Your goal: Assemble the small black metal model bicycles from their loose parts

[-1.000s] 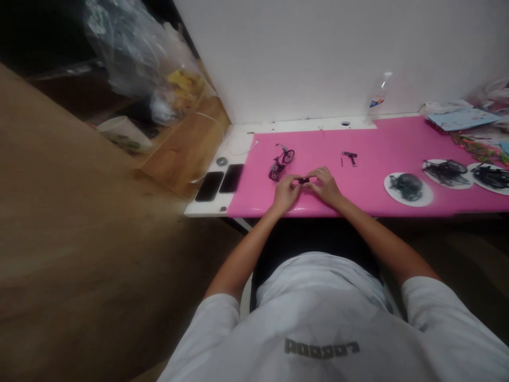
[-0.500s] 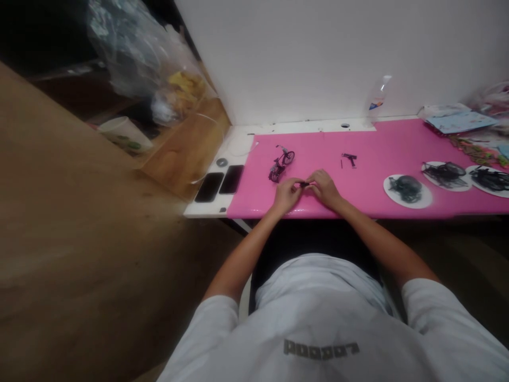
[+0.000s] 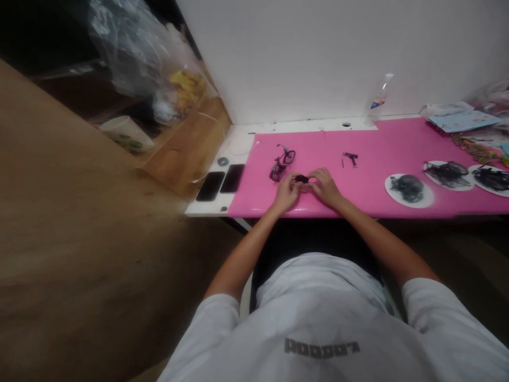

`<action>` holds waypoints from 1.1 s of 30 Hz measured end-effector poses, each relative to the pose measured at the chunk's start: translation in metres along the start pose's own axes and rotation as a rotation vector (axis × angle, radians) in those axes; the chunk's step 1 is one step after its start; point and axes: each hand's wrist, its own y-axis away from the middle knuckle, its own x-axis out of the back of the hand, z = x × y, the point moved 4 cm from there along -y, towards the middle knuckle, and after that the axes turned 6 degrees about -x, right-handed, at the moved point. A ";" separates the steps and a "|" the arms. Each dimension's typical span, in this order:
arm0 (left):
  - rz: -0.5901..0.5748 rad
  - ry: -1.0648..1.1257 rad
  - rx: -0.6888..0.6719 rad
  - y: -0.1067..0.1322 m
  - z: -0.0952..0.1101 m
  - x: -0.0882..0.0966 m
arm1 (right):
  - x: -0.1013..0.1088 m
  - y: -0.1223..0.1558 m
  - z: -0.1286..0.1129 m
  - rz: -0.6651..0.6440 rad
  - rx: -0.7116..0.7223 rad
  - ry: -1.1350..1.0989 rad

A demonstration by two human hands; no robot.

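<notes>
Between my two hands, just above the pink table cover (image 3: 318, 154), is a small black part (image 3: 301, 179); its exact kind is too small to make out. The fingers of my left hand (image 3: 287, 192) pinch its left end. My right hand (image 3: 324, 187) grips the right end with thumb and fingertips. Just beyond my left hand stands a miniature bicycle (image 3: 281, 163), dark with a thin frame. Farther off to the right lie a small black T-shaped piece (image 3: 350, 157) and a short thin black rod (image 3: 342, 163).
Two dark phones (image 3: 210, 186) and a round metal disc (image 3: 222, 161) lie on the white table edge at left. White plates (image 3: 428, 197) with dark parts stand at right. A clear bottle (image 3: 382, 93) is by the wall; plastic bags (image 3: 131, 48) hang at upper left.
The small black part has been turned in my fingers and shows a broader dark face. Both hands have shifted only slightly; the bicycle and loose pieces stay put.
</notes>
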 end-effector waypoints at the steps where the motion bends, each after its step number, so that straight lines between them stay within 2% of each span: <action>1: -0.007 0.018 0.009 0.000 -0.001 0.000 | 0.001 0.000 0.000 0.011 0.002 -0.004; 5: -0.011 0.014 0.046 -0.001 0.001 0.002 | 0.004 0.000 -0.005 0.029 -0.003 -0.015; 14: 0.074 -0.175 -0.044 -0.006 0.022 0.008 | 0.004 -0.001 -0.007 0.038 -0.025 0.023; 20: 0.110 -0.209 -0.052 -0.004 0.019 0.009 | 0.003 -0.001 -0.010 0.009 0.028 -0.006; 33: 0.067 -0.264 -0.088 -0.003 0.019 0.009 | 0.001 -0.001 -0.012 -0.042 0.072 0.008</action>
